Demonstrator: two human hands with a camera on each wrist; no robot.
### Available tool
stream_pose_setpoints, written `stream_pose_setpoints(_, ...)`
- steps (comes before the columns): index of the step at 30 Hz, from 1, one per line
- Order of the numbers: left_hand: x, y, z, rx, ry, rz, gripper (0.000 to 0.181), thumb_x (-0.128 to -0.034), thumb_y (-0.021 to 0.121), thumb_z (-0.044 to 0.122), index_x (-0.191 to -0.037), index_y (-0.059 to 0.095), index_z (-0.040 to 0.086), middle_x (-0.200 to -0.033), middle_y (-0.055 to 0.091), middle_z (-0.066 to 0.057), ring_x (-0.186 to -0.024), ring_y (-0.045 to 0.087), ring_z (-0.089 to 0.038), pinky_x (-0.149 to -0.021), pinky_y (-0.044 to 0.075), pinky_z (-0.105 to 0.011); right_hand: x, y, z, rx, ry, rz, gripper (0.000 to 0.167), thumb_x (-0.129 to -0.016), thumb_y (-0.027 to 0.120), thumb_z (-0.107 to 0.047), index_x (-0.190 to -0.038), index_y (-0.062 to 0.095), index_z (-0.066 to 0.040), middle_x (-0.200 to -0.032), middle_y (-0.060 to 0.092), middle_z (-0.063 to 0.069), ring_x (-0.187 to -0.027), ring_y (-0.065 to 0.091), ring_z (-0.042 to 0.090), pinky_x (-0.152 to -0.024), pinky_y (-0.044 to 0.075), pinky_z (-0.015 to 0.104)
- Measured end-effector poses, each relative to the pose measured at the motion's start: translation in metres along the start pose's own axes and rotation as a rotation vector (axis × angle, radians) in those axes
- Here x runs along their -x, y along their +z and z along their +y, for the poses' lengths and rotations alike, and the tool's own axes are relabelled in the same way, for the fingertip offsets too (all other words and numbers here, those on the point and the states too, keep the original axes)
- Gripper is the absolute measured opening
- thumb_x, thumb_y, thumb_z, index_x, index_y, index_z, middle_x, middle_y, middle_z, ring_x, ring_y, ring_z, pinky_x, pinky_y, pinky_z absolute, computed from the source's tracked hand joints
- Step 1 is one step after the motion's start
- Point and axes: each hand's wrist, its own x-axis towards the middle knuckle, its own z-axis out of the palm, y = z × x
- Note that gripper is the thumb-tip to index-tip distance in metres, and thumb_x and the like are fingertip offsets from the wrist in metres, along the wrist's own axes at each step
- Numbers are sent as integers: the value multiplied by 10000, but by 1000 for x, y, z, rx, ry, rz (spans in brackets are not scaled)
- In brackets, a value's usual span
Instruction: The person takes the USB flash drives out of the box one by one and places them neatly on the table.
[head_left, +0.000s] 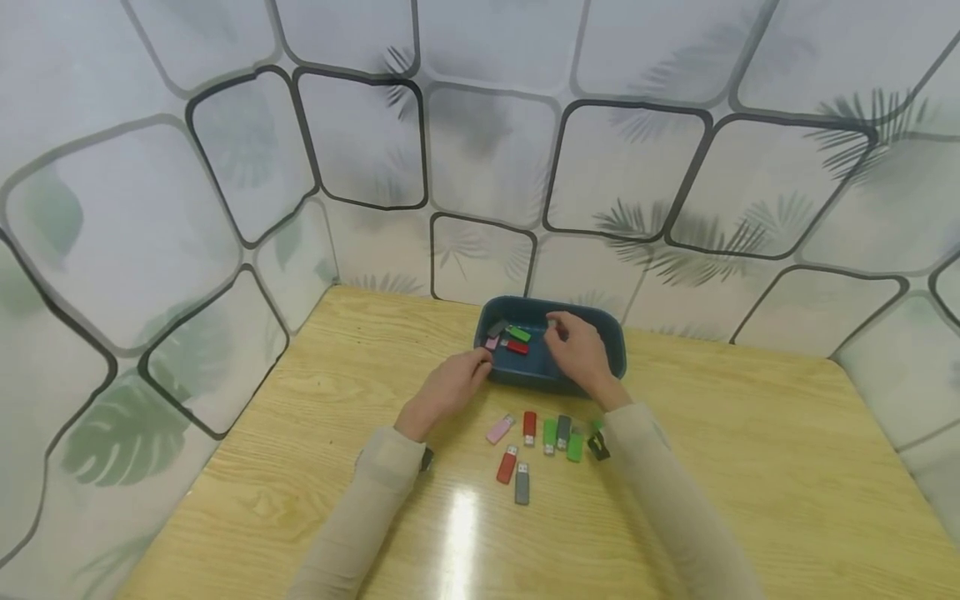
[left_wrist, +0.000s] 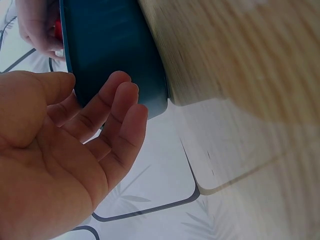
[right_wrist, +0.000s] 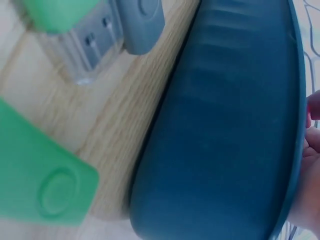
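My left hand [head_left: 452, 385] grips the front left corner of a dark blue bin [head_left: 536, 382]; in the left wrist view the thumb of that hand [left_wrist: 65, 145] touches the rim and the fingers curl by the outer wall [left_wrist: 120, 45]. Over the bin's right half is my right hand [head_left: 581, 350], thumb and fingertips pinching a small red stick [right_wrist: 308, 117], mostly hidden. Inside the bin's left part lie a red USB stick [head_left: 517, 347], a green one [head_left: 519, 333], a pink one [head_left: 491, 342] and a dark grey one [head_left: 498, 328].
In front of the bin, several USB sticks lie on the wooden table [head_left: 360, 358]: pink [head_left: 499, 429], red [head_left: 529, 427], green [head_left: 550, 436] and grey [head_left: 522, 484] among them. A black item [head_left: 598, 447] is by the right sleeve. Patterned walls [head_left: 487, 150] stand behind and left.
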Motion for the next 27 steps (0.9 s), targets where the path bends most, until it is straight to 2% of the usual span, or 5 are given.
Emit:
stream_pose_setpoints(4, 0, 0, 0, -5, 8, -2, 252, -1067, 472, 221, -1233, 603, 84, -1134, 686, -81, -1031, 652, -212, -899, 523, -389, 5, -2, -2, -10, -30, 15, 356, -960, 514, -219, -1245, 662, -66, -926, 687, 84, -745, 593, 235, -666, 466, 404)
stream_pose_setpoints(8, -1, 0, 0, -11, 10, -7, 260, -1068, 467, 229, -1237, 602, 83, -1140, 683, -81, -1039, 649, -213, -905, 521, -388, 13, -4, -5, -11, -68, 20, 338, -963, 523, -190, -1229, 663, -37, -748, 594, 46, -638, 489, 196, -609, 389, 355)
stream_pose_setpoints(13, -2, 0, 0, -4, 1, -13, 261, -1069, 464, 227, -1239, 602, 84, -1135, 684, -80, -1029, 647, -209, -901, 521, -390, 22, -8, -7, -11, -84, 1, 304, -990, 518, -180, -1228, 658, -54, -657, 504, 8, -569, 413, 164, -563, 341, 336)
stream_pose_setpoints(19, -2, 0, 1, -2, -13, -21, 261, -1071, 460, 231, -1240, 600, 91, -1134, 681, -73, -1021, 643, -197, -901, 521, -385, 36, -12, -10, -58, -111, 11, 260, -980, 540, -133, -1195, 656, -42, -649, 486, 5, -570, 412, 161, -565, 347, 322)
stream_pose_setpoints(27, -1, -2, 2, -10, -24, -20, 254, -1069, 466, 229, -1237, 602, 96, -1134, 681, -74, -1018, 642, -200, -905, 518, -389, 59, -13, -15, -150, -74, -12, 232, -977, 576, -138, -1177, 655, -50, -691, 550, 7, -622, 489, 176, -589, 411, 303)
